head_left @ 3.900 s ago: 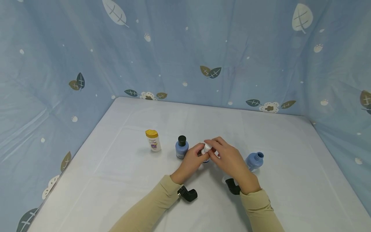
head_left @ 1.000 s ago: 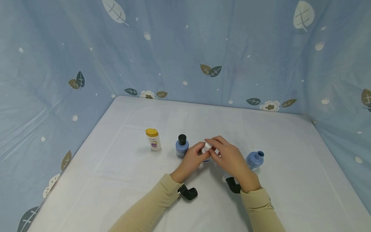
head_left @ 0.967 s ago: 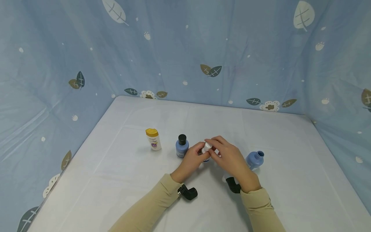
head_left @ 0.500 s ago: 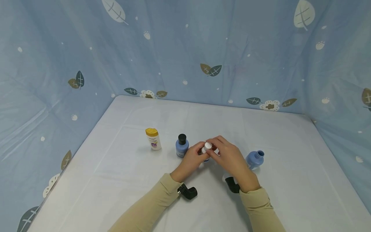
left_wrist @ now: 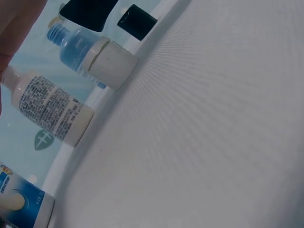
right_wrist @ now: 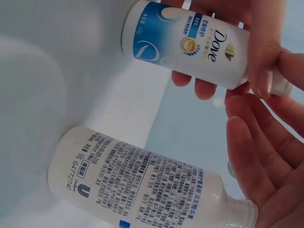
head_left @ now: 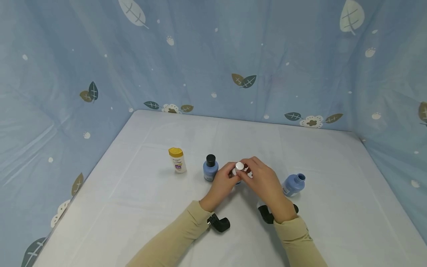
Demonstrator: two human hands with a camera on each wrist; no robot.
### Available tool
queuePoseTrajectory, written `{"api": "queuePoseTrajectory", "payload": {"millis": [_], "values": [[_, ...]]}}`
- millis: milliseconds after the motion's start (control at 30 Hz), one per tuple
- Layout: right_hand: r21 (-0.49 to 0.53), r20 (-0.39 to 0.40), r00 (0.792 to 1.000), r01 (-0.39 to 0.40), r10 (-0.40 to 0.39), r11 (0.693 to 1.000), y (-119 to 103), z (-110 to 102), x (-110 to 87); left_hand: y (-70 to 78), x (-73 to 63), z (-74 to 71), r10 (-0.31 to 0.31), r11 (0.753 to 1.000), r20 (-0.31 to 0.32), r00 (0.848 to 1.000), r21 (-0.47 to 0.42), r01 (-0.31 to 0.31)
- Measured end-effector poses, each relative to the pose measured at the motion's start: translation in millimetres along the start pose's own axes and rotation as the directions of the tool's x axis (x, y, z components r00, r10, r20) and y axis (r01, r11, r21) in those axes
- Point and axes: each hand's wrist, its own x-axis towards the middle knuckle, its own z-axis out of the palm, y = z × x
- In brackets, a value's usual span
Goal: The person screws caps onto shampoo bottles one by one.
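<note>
My left hand (head_left: 221,182) grips a small white Dove lotion bottle (right_wrist: 190,40), its fingers curled behind the bottle and its thumb near the top. My right hand (head_left: 265,180) pinches the bottle's white cap (head_left: 239,167) between thumb and fingertips. The bottle stands upright on the table, its body mostly hidden by my hands in the head view. A second white bottle (right_wrist: 142,175), its back label showing, stands close under my right hand. To the right is a blue bottle (head_left: 293,184) with an uncovered neck.
A blue bottle with a black cap (head_left: 210,168) stands just left of my left hand. Farther left is a white bottle with a yellow cap (head_left: 177,160). A loose black cap (left_wrist: 137,22) lies by the uncovered blue bottle. Patterned blue cloth (head_left: 200,55) rises behind the table.
My right fingers have shifted slightly around the cap, and its top faces up more plainly. My right wrist has moved a little left, revealing the black cap. My left hand keeps its grip.
</note>
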Motion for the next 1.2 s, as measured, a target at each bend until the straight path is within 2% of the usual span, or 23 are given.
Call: {"api": "queuePoseTrajectory", "payload": {"millis": [100,233,333,467,567,700,767,833,900,1000,1133,1167,1200], "values": [[0.022,0.004,1.000,0.003,-0.003,1.000,2,-2,-0.4,-2.3,0.3,2.0,0.002,1.000,0.004,1.000,0.010,-0.002],[0.108,-0.010,1.000,0.001,0.000,0.994,4,-7,0.4,0.0,-0.2,2.5,-0.019,1.000,0.034,0.999,-0.003,0.019],[0.173,-0.033,0.999,0.003,0.003,0.985,6,-12,1.4,11.3,-1.3,0.5,-0.042,0.999,0.056,0.998,-0.030,0.043],[0.194,-0.081,0.997,0.018,-0.002,0.981,8,-22,3.0,28.2,-2.1,-3.0,-0.036,0.998,0.049,0.998,-0.049,0.038],[0.190,-0.122,0.992,0.028,-0.004,0.981,12,-31,3.9,22.4,0.8,-0.5,0.012,0.999,0.020,1.000,-0.033,-0.012],[0.200,-0.134,0.991,0.021,0.006,0.980,15,-44,2.9,14.0,4.7,4.1,0.095,0.995,-0.028,0.995,0.009,-0.095],[0.208,-0.118,0.993,0.001,0.024,0.978,16,-51,1.7,18.6,4.2,4.1,0.150,0.988,-0.054,0.987,0.035,-0.148],[0.217,-0.100,0.994,-0.029,0.052,0.976,17,-58,0.7,24.2,3.5,3.5,0.231,0.972,-0.080,0.970,0.061,-0.226],[0.225,-0.085,0.993,-0.059,0.079,0.973,18,-63,-0.4,30.7,2.8,2.8,0.317,0.947,-0.103,0.943,0.092,-0.308],[0.223,-0.063,0.992,-0.093,0.110,0.970,21,-70,-1.6,42.9,0.4,2.0,0.448,0.892,-0.120,0.886,0.126,-0.434],[0.237,0.008,0.993,-0.114,0.115,0.965,23,-79,-3.3,62.7,-6.2,3.0,0.603,0.796,-0.101,0.792,0.139,-0.588],[0.243,0.037,0.993,-0.122,0.117,0.962,24,-80,-4.3,67.2,-8.4,4.2,0.626,0.778,-0.091,0.774,0.131,-0.614],[0.249,0.070,0.991,-0.129,0.115,0.960,25,-82,-5.7,71.7,-10.7,5.9,0.641,0.766,-0.079,0.763,0.119,-0.632]]}}
